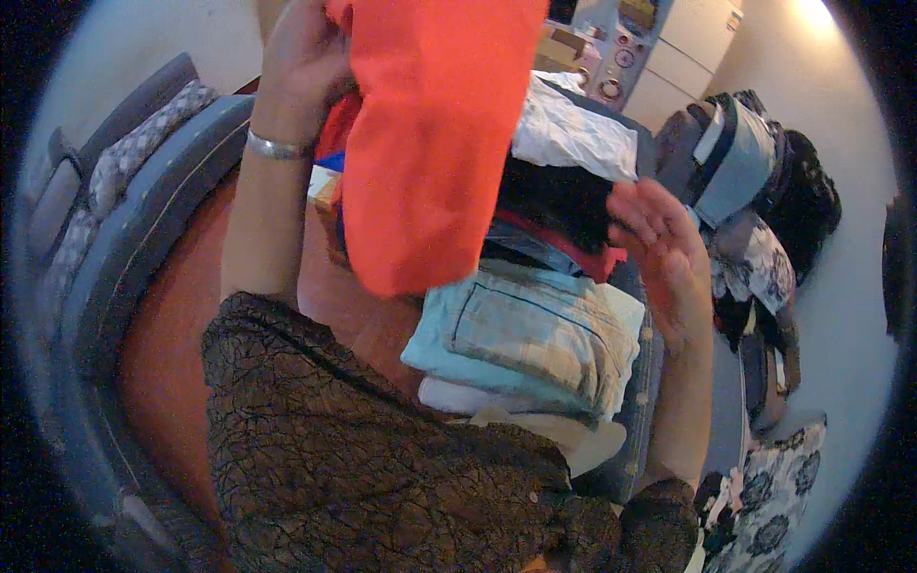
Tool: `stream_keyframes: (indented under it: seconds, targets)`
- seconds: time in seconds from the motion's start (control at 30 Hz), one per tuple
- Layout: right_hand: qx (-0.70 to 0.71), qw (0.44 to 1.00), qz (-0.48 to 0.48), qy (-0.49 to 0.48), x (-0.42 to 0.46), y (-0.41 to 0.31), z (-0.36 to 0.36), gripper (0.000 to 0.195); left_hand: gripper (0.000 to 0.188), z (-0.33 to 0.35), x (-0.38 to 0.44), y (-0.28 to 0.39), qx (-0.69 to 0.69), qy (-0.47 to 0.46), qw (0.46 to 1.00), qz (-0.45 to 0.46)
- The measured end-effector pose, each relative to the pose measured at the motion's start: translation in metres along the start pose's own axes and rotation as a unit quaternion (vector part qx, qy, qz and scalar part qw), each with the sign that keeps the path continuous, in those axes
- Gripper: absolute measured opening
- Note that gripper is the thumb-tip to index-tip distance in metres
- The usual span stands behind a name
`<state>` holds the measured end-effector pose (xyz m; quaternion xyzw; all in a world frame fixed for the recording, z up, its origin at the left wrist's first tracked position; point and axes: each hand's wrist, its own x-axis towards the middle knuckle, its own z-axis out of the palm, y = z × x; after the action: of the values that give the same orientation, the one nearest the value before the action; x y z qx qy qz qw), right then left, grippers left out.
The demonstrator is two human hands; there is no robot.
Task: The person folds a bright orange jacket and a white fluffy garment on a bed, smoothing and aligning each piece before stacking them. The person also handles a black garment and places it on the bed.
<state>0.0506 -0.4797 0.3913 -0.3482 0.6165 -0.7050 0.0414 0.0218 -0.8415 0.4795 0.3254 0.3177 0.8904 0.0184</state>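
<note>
My left hand [311, 61], with a silver bangle at the wrist, is raised at the upper left and grips the edge of a bright red-orange cloth [430, 157] that hangs down in front of me. My right hand [663, 243] is raised at the right, fingers apart, holding nothing, beside a black garment [555, 200]. A white crumpled garment [573, 129] lies over the black one. Nearer to me lies a folded light-blue garment [530, 336] with a printed panel, on top of a white folded cloth [458, 397]. The hanging cloth hides part of what lies behind it.
A grey-blue sofa [179, 186] with a checked cushion [143, 143] curves along the left, beside the reddish floor [172, 344]. Clothes and a floral cushion [759, 258] are heaped at the right. Beyond stand an open cardboard box [559, 54] and a pale cabinet [688, 43].
</note>
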Motion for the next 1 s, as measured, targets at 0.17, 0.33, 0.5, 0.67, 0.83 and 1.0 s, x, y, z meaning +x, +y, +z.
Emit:
stream_keyframes:
  seconds: [0.17,0.33,0.5,0.67,0.83,1.0]
  targets:
    - [0.082,0.993,0.024,0.085,0.016,0.029,-0.016,0.091,0.030,0.024,-0.006,-0.085,-0.130,-0.100,0.978,-0.127]
    - [0.186,0.974,0.099,0.088,-0.040,0.041,-0.047,0.098,0.030,0.032,0.011,-0.163,-0.181,-0.113,0.961,-0.173]
    - [0.166,0.983,0.011,0.074,-0.057,0.066,-0.052,0.100,0.029,0.011,-0.007,-0.138,0.210,-0.066,0.973,0.066]
    - [0.172,0.979,0.042,0.102,-0.056,0.081,-0.078,0.097,0.037,-0.098,0.002,-0.026,0.280,0.139,0.946,0.084]
    - [0.151,0.977,0.094,0.117,-0.038,0.104,-0.091,0.089,0.042,-0.188,0.018,0.086,0.427,0.283,0.853,0.096]
    - [0.086,0.965,0.145,0.199,-0.041,0.094,-0.125,0.089,0.044,-0.281,0.090,0.122,0.537,0.303,0.784,0.074]
